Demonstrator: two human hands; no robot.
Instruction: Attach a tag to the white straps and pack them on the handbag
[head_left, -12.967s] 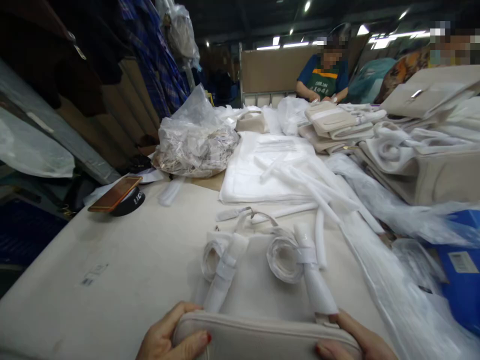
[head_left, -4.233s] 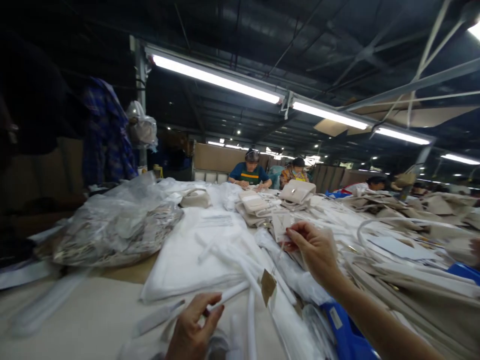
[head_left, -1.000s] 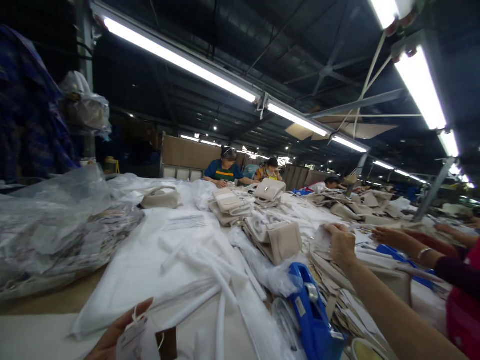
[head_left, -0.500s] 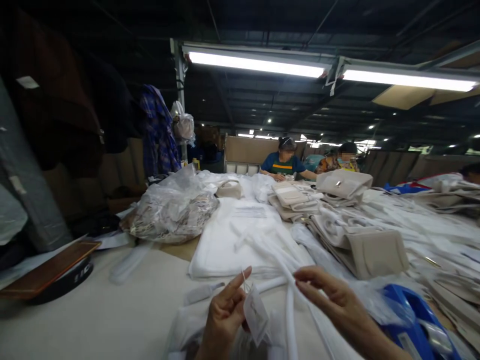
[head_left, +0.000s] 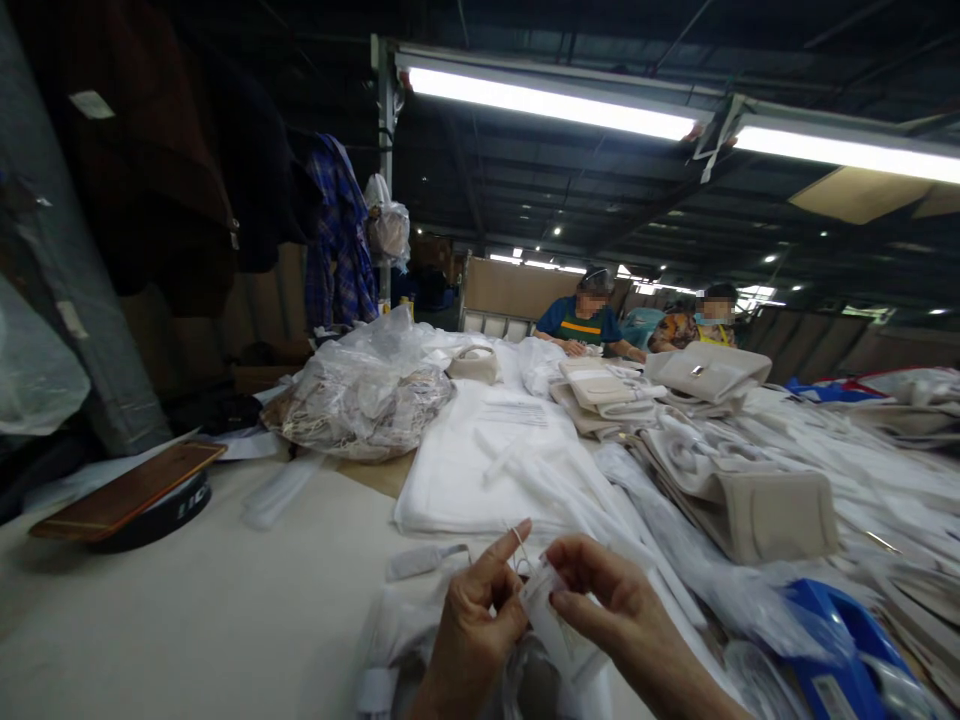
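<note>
A small white tag (head_left: 541, 592) with a thin looped string (head_left: 518, 545) is between my two hands. The string hangs over the raised index finger of my left hand (head_left: 481, 612), whose thumb is closed against the tag's left edge. My right hand (head_left: 604, 598) pinches the tag from the other side with thumb and fingertips. Just under both hands lies a bag wrapped in clear plastic and white padding (head_left: 409, 625), partly hidden by them. A short pale strap end (head_left: 425, 562) sticks out at its far side.
Beyond my hands are stacked white foam sheets (head_left: 442, 490). A clear plastic bag of stringed tags (head_left: 360, 410) sits left of them, beige handbags (head_left: 772, 505) to the right. A blue tape dispenser (head_left: 832, 640) stands near right; a brown phone-like slab (head_left: 127, 490) lies left. Two people work opposite.
My right hand has come in from the right, leaving the white foam strips, and now grips the tag. The left hand keeps the tag and string. The view has shifted slightly.
</note>
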